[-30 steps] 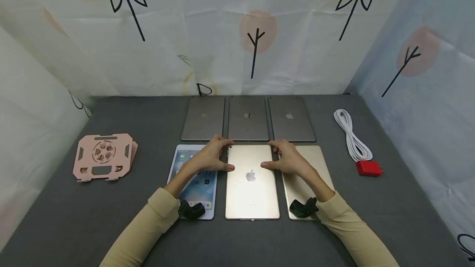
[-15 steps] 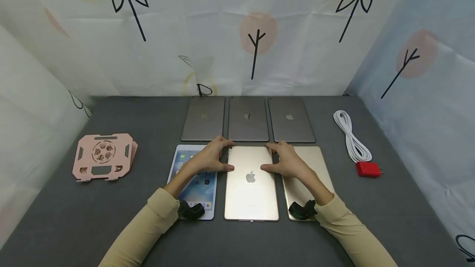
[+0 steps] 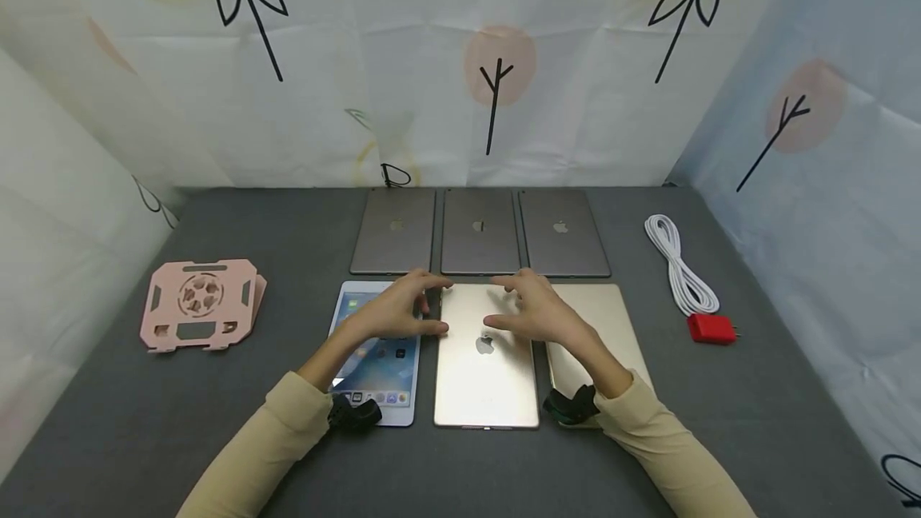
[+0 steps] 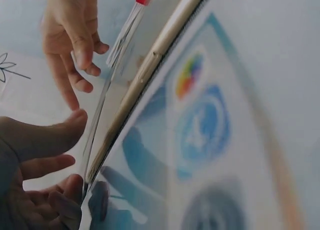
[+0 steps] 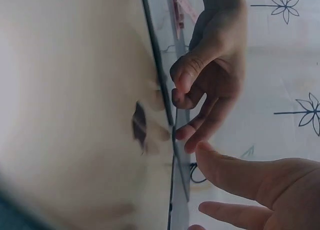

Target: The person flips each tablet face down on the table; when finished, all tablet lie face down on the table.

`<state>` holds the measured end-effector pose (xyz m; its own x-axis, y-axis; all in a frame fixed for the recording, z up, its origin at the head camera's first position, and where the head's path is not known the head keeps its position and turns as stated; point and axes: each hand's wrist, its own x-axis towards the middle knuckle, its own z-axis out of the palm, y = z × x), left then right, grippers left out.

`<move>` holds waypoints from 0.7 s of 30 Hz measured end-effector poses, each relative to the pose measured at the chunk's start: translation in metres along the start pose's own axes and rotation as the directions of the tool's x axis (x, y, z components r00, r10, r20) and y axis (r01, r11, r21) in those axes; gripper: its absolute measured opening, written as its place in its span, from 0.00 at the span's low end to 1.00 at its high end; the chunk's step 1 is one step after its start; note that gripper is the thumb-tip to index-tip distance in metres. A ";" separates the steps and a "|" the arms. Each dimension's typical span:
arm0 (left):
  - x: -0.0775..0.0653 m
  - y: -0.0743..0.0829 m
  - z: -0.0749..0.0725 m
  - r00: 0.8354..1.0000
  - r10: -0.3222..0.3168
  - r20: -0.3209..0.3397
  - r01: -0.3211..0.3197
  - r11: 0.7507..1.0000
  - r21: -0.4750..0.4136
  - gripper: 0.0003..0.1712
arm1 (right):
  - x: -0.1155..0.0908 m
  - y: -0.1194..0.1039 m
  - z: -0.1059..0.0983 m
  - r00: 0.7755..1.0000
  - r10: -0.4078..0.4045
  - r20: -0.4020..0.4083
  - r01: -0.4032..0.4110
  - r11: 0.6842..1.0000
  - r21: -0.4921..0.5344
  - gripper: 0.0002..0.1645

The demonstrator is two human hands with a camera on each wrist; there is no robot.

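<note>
Where a dark grey table (image 3: 144, 422) fills the lower half of the head view, it is enclosed on three sides by pale cloth walls (image 3: 403, 102) printed with black flower outlines and faded pink discs. No containers are seen on it; everything lies flat on the cloth.

Three grey tablets (image 3: 479, 231) are laid face down in a row at the back. In front of them three more are ranged: a lit tablet (image 3: 374, 366) face up on the left, a middle gold tablet (image 3: 485, 374) face down, and a second gold tablet (image 3: 612, 326) on the right. A pink stand (image 3: 200, 304) is set well apart to the left; a coiled white cable (image 3: 679, 266) and a red plug (image 3: 711, 328) are placed to the right.

The middle gold tablet is gripped at its far left edge by the left hand (image 3: 396, 308), thumb and fingers curled round the rim. The right hand (image 3: 536, 310) is held just above the tablet's upper part with fingers spread and relaxed, grasping nothing; whether its fingertips touch the surface cannot be told.
</note>
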<state>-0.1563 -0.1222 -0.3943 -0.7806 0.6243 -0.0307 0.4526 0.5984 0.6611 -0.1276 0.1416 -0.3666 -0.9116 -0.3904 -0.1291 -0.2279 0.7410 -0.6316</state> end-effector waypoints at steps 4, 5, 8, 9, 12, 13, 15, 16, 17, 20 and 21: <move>-0.012 -0.004 -0.012 1.000 0.011 0.024 -0.011 1.000 0.004 0.40 | 0.008 -0.012 0.004 0.999 -0.050 0.013 0.050 0.999 0.022 0.39; -0.014 -0.006 -0.015 1.000 0.008 0.023 -0.008 1.000 0.005 0.40 | 0.010 -0.015 0.005 0.998 -0.054 0.016 0.054 0.998 0.031 0.39; -0.023 -0.012 -0.027 1.000 -0.005 0.014 0.005 1.000 0.014 0.40 | 0.017 -0.024 0.008 0.998 -0.066 0.015 0.066 0.997 0.042 0.39; -0.026 -0.015 -0.031 1.000 -0.012 0.011 0.012 1.000 0.014 0.40 | 0.019 -0.027 0.009 0.998 -0.068 0.016 0.067 0.997 0.044 0.39; -0.034 -0.023 -0.043 0.999 -0.035 0.000 0.035 0.998 0.048 0.40 | 0.027 -0.034 0.014 0.996 -0.084 0.020 0.083 0.995 0.050 0.39; -0.037 -0.026 -0.047 0.999 -0.047 -0.002 0.047 0.997 0.058 0.41 | 0.030 -0.036 0.016 0.996 -0.085 0.026 0.084 0.995 0.059 0.39; -0.042 -0.031 -0.055 0.998 -0.061 -0.009 0.062 0.994 0.086 0.41 | 0.035 -0.039 0.020 0.995 -0.087 0.037 0.084 0.994 0.076 0.40; -0.044 -0.033 -0.059 0.998 -0.067 -0.014 0.068 0.992 0.109 0.41 | 0.037 -0.040 0.022 0.995 -0.095 0.041 0.091 0.993 0.080 0.40; -0.047 -0.035 -0.062 0.997 -0.079 -0.017 0.080 0.989 0.126 0.41 | 0.040 -0.041 0.023 0.994 -0.100 0.045 0.097 0.992 0.082 0.40; -0.053 -0.041 -0.071 0.995 -0.100 -0.024 0.102 0.981 0.166 0.42 | 0.046 -0.044 0.028 0.993 -0.106 0.058 0.101 0.991 0.083 0.40; -0.055 -0.043 -0.073 0.994 -0.106 -0.025 0.108 0.978 0.178 0.42 | 0.048 -0.044 0.030 0.992 -0.106 0.064 0.100 0.992 0.080 0.41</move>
<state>-0.1641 -0.2191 -0.3663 -0.8345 0.5450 -0.0816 0.4349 0.7423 0.5098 -0.1511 0.0734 -0.3677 -0.8585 -0.5007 -0.1106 -0.2899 0.6519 -0.7006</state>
